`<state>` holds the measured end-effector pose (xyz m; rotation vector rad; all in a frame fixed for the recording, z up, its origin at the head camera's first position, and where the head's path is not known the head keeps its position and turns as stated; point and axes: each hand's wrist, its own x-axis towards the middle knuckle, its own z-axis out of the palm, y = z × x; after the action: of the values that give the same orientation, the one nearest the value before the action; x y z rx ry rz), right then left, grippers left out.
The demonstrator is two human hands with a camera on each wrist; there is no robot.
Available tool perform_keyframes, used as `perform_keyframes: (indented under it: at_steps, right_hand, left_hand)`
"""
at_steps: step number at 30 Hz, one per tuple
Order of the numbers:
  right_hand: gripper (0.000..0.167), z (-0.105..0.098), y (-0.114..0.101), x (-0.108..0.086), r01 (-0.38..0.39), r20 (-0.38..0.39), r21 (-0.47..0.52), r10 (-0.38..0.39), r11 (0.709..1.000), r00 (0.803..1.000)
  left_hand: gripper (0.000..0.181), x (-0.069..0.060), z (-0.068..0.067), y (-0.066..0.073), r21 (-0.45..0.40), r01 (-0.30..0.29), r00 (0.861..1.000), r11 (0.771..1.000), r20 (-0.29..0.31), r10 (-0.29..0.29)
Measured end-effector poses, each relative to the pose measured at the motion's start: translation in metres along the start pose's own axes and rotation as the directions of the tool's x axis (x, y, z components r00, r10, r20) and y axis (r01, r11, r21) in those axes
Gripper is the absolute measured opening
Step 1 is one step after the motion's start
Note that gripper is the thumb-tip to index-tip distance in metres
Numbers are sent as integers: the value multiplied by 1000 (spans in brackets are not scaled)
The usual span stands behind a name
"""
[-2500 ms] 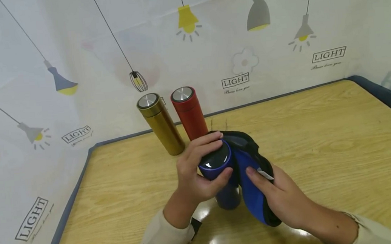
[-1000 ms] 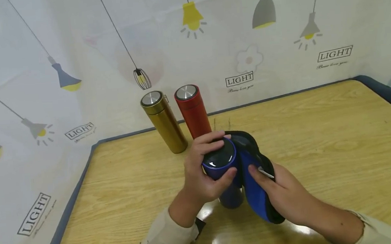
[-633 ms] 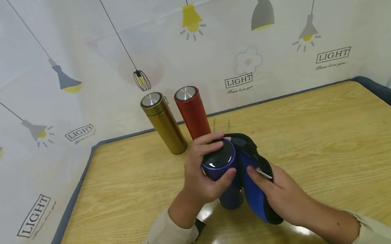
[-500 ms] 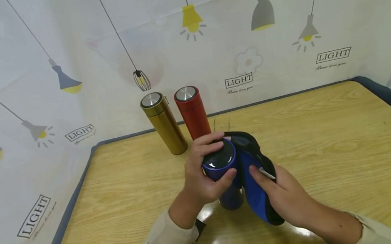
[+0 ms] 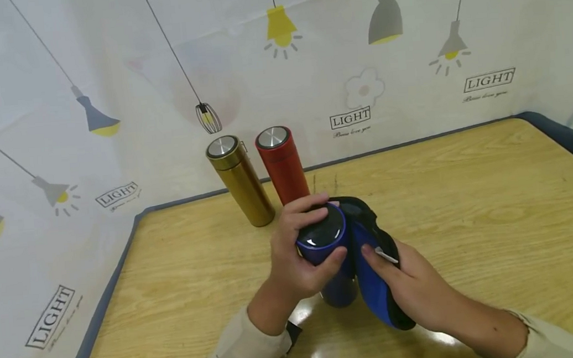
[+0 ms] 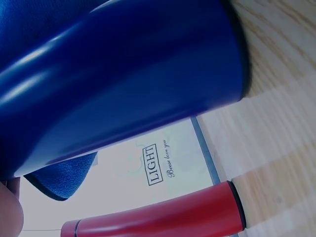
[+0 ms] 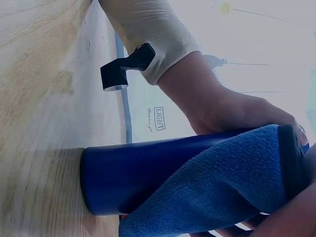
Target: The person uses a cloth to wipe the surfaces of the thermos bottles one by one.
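Observation:
A blue thermos flask (image 5: 338,289) with a glossy dark lid stands upright on the table. My left hand (image 5: 296,250) grips it near the top, fingers over the lid's far edge and thumb on the near side. Against the flask's right side lies a blue cloth (image 5: 374,289) with black edging and a small white tag. My right hand (image 5: 413,284) holds this cloth, its thumb on the near face; the other fingers are mostly hidden behind it. In the right wrist view the cloth's fleecy side (image 7: 212,182) drapes along the flask (image 7: 148,168).
Behind the hands stand a gold flask (image 5: 244,187) and a red flask (image 5: 283,168), both with silver-topped lids. The wood-grain table (image 5: 468,205) has a dark blue edge. A white printed curtain (image 5: 300,84) hangs behind it.
The cloth and my right hand shift slightly back and forth against the flask. My left hand keeps its grip. The whole view has drifted a little.

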<state>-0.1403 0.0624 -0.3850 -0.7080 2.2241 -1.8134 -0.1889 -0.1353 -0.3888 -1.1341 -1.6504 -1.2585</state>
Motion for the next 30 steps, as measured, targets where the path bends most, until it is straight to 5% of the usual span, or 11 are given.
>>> perform_keyframes:
  at_steps: [13,22,30]
  right_hand:
    - [41,-6,-4,-5,-5,-26,18,5,1000,1000]
    - [41,-4,0,-1,-17,-7,17,17,1000,1000]
    - [41,-5,0,-3,-38,-14,1,38,999,999]
  left_hand:
    - [36,6,0,3,164,-122,990,979,-52,132]
    - [45,2,-2,4,105,-53,997,993,-48,58]
    - [50,1,-2,2,110,-62,996,992,-56,68]
